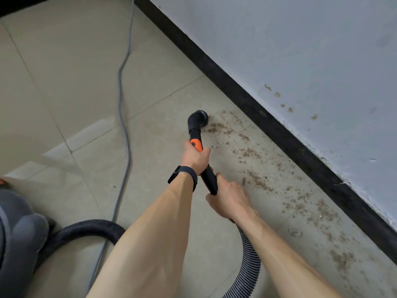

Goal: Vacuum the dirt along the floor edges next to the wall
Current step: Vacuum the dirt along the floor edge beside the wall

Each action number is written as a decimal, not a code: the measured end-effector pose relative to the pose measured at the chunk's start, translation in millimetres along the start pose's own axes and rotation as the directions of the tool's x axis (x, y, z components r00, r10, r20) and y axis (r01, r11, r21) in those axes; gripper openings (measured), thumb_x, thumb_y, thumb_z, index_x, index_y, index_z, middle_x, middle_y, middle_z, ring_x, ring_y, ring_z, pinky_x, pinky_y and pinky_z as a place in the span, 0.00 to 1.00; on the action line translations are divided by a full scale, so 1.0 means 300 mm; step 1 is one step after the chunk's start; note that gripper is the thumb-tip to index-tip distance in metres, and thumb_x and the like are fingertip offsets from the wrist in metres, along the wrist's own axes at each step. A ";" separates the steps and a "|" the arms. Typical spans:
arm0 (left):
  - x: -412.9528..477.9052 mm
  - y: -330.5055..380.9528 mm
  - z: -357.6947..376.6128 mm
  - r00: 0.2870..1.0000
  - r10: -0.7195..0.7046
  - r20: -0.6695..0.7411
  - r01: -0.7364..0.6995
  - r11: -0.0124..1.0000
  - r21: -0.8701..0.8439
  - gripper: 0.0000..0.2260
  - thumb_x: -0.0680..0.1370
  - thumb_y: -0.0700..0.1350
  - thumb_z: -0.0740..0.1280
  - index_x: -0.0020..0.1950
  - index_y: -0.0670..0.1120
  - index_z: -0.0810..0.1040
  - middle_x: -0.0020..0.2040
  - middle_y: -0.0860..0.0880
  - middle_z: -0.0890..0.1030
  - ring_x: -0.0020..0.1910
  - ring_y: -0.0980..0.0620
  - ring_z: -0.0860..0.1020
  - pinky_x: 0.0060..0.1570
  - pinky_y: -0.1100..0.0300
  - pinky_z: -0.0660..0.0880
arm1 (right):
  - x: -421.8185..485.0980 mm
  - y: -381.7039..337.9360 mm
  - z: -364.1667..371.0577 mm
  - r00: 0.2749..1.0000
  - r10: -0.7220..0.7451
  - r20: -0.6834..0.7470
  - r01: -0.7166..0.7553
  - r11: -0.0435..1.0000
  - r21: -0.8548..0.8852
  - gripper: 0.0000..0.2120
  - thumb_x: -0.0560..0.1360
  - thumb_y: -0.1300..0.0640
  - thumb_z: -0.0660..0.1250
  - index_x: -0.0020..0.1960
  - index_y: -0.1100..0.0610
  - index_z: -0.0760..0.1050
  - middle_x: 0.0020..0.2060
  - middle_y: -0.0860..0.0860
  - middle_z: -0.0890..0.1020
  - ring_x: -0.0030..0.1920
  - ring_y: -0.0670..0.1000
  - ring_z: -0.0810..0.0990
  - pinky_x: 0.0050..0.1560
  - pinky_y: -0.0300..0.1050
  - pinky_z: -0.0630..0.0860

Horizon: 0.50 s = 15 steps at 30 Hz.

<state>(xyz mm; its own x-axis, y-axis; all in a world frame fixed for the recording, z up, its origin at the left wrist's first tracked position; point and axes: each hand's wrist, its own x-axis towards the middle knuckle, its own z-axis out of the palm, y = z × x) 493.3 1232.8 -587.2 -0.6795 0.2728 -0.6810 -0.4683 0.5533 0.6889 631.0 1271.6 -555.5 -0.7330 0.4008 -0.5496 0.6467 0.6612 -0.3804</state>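
Both hands — left (195, 157), right (228, 200) — grip the wand (208, 175), pointing away, brush (203, 116) rightward.

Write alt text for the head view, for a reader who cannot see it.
Both hands grip a black vacuum wand: the left hand near its orange collar, the right hand lower. Its brush head meets brown dirt strewn on the tiles along the black baseboard.

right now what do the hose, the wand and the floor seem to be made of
Hose: likely flexible black plastic, matte; it is ribbed and bends in a loop. Wand: rigid black plastic by its look, smooth with a slight sheen, with an orange collar. Floor: probably glazed ceramic tile, beige; grout lines and soft glare show.
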 end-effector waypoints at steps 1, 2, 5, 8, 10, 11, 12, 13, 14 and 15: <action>0.002 0.006 0.006 1.000 -0.001 0.001 0.001 1.000 -0.002 0.18 0.78 0.44 0.63 0.65 0.47 0.61 0.44 0.45 0.72 0.41 0.35 0.83 0.45 0.42 0.82 | 0.004 0.003 -0.004 1.000 0.001 -0.002 -0.001 1.000 0.004 0.11 0.77 0.54 0.64 0.56 0.53 0.65 0.42 0.52 0.76 0.43 0.60 0.74 0.41 0.50 0.70; 0.003 0.013 0.011 1.000 -0.002 0.002 0.002 1.000 -0.007 0.17 0.78 0.43 0.63 0.65 0.47 0.61 0.45 0.45 0.72 0.39 0.36 0.82 0.42 0.44 0.82 | 0.007 0.006 -0.008 1.000 0.003 -0.003 -0.003 1.000 0.008 0.10 0.77 0.54 0.64 0.56 0.53 0.65 0.41 0.52 0.76 0.43 0.60 0.75 0.40 0.50 0.70; 0.009 0.027 0.029 1.000 0.004 0.004 -0.004 1.000 0.009 0.17 0.79 0.43 0.62 0.65 0.47 0.61 0.46 0.45 0.72 0.41 0.34 0.83 0.39 0.45 0.82 | 0.017 0.018 -0.013 1.000 0.017 0.000 -0.017 1.000 0.025 0.11 0.77 0.54 0.64 0.56 0.53 0.65 0.42 0.53 0.77 0.42 0.60 0.75 0.40 0.50 0.70; 0.015 0.037 0.046 1.000 0.013 0.012 -0.013 0.999 0.031 0.17 0.78 0.43 0.62 0.65 0.47 0.62 0.46 0.44 0.73 0.40 0.35 0.83 0.38 0.46 0.83 | 0.026 0.033 -0.015 0.999 0.040 0.003 -0.040 0.998 0.049 0.11 0.76 0.54 0.64 0.56 0.53 0.65 0.42 0.53 0.77 0.43 0.60 0.76 0.41 0.50 0.71; 0.019 0.044 0.059 1.000 0.016 0.026 -0.017 1.000 0.022 0.16 0.79 0.42 0.62 0.65 0.47 0.62 0.46 0.44 0.72 0.35 0.37 0.81 0.30 0.52 0.80 | 0.031 0.044 -0.015 0.999 0.052 -0.003 -0.052 0.996 0.067 0.11 0.76 0.55 0.64 0.55 0.53 0.65 0.42 0.53 0.78 0.43 0.60 0.76 0.40 0.50 0.70; 0.022 0.047 0.067 0.999 0.021 0.033 -0.021 1.000 0.023 0.16 0.79 0.42 0.62 0.65 0.47 0.62 0.46 0.44 0.72 0.35 0.38 0.80 0.28 0.54 0.79 | 0.035 0.050 -0.015 0.998 0.056 -0.006 -0.055 0.996 0.075 0.11 0.76 0.55 0.64 0.55 0.53 0.65 0.41 0.53 0.78 0.42 0.60 0.76 0.39 0.50 0.70; 0.026 0.051 0.074 0.999 0.028 0.040 -0.030 0.999 0.028 0.16 0.79 0.42 0.62 0.65 0.47 0.62 0.46 0.44 0.72 0.34 0.38 0.80 0.27 0.55 0.78 | 0.039 0.056 -0.015 0.998 0.060 -0.009 -0.059 0.995 0.082 0.11 0.75 0.55 0.64 0.55 0.53 0.65 0.41 0.53 0.78 0.42 0.60 0.76 0.38 0.49 0.69; 0.031 0.055 0.082 0.998 0.034 0.046 -0.036 0.999 0.031 0.16 0.79 0.42 0.62 0.65 0.47 0.62 0.46 0.44 0.71 0.35 0.38 0.79 0.26 0.56 0.78 | 0.043 0.062 -0.015 0.998 0.067 -0.012 -0.066 0.994 0.089 0.11 0.75 0.55 0.64 0.55 0.53 0.65 0.40 0.52 0.77 0.41 0.60 0.77 0.37 0.49 0.69; 0.034 0.060 0.089 0.998 0.040 0.051 -0.041 0.999 0.030 0.16 0.79 0.42 0.62 0.64 0.47 0.62 0.46 0.44 0.71 0.35 0.38 0.79 0.25 0.57 0.77 | 0.048 0.067 -0.016 0.997 0.075 -0.016 -0.073 0.993 0.094 0.11 0.75 0.55 0.64 0.55 0.53 0.65 0.39 0.52 0.77 0.41 0.60 0.77 0.36 0.49 0.69; 0.039 0.064 0.096 0.997 0.043 0.057 -0.045 0.999 0.026 0.16 0.79 0.42 0.62 0.64 0.47 0.62 0.47 0.43 0.70 0.36 0.38 0.78 0.23 0.59 0.76 | 0.053 0.072 -0.017 0.996 0.081 -0.020 -0.079 0.992 0.096 0.11 0.75 0.55 0.64 0.54 0.54 0.66 0.39 0.52 0.77 0.40 0.60 0.77 0.35 0.49 0.68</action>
<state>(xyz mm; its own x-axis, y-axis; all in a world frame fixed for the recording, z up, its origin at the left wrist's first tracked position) 492.6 1269.2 -588.9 -0.6658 0.3409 -0.6636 -0.4226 0.5607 0.7120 632.2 1295.4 -568.7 -0.6821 0.4659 -0.5636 0.7198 0.5635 -0.4053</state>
